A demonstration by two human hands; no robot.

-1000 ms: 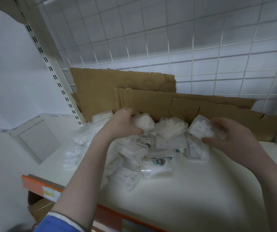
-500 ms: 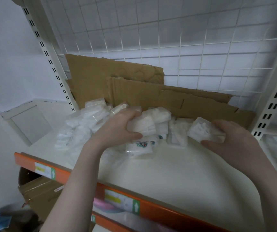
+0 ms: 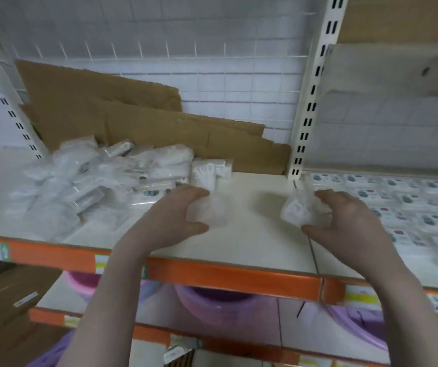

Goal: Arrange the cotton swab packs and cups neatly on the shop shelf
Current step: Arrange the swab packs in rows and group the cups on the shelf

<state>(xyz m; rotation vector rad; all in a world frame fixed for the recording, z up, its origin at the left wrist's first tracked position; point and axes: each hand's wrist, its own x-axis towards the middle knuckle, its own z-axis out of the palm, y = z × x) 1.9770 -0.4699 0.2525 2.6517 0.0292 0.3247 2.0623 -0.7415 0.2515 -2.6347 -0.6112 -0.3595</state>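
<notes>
My left hand [image 3: 178,215] grips a clear cotton swab pack [image 3: 210,213] just above the white shelf [image 3: 255,234], near its middle. My right hand [image 3: 345,218] grips a second swab pack [image 3: 296,213] close to the shelf's right end. A loose heap of clear swab packs [image 3: 101,178] lies at the back left of the shelf, and one pack [image 3: 210,170] stands at the heap's right edge. The view is blurred, so I cannot pick out any cups.
Torn cardboard sheets [image 3: 122,120] lean against the wire grid at the back. A slotted upright post [image 3: 310,102] divides this shelf from the right bay, where rows of flat labelled packs [image 3: 408,207] lie. Purple basins [image 3: 212,303] sit on the shelf below the orange edge [image 3: 226,276].
Both hands have carried their packs away from the heap toward the front and right of the shelf. The view has swung right, bringing the post and the right bay into sight.
</notes>
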